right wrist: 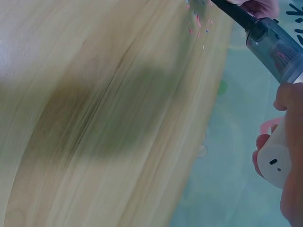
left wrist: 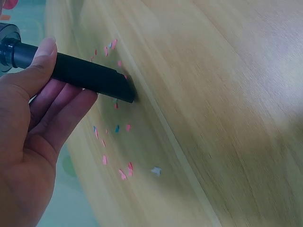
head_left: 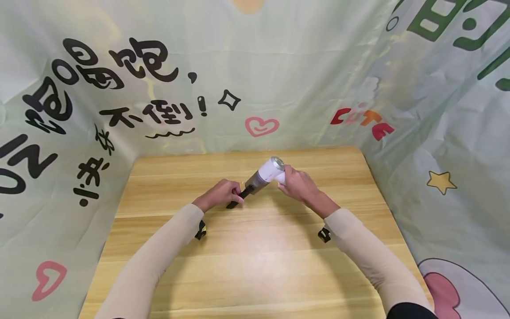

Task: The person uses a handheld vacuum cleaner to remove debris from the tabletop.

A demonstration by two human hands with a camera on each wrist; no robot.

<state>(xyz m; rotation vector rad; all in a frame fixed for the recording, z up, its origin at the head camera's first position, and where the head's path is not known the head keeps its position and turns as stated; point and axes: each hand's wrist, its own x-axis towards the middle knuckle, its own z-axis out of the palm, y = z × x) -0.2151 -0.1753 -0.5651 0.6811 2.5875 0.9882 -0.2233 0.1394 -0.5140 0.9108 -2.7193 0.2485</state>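
A white handheld vacuum cleaner (head_left: 268, 172) with a smoky clear dust cup (right wrist: 273, 47) is tilted over the far part of the table. My right hand (head_left: 298, 184) grips its white handle (right wrist: 275, 158). The black crevice nozzle (left wrist: 90, 74) points down to the left, its slanted tip at or just above the wood. My left hand (left wrist: 35, 113) pinches this nozzle between thumb and fingers; in the head view the left hand (head_left: 221, 193) is near the tip. Small pink, blue and white paper scraps (left wrist: 128, 127) lie scattered around and beneath the nozzle.
The wooden table (head_left: 255, 266) has its back edge against a printed cloth backdrop (head_left: 295, 88), which also rises at both sides. Black wrist mounts (head_left: 324, 235) show beside the sleeves. A larger pale scrap (left wrist: 156, 170) lies apart from the pink ones.
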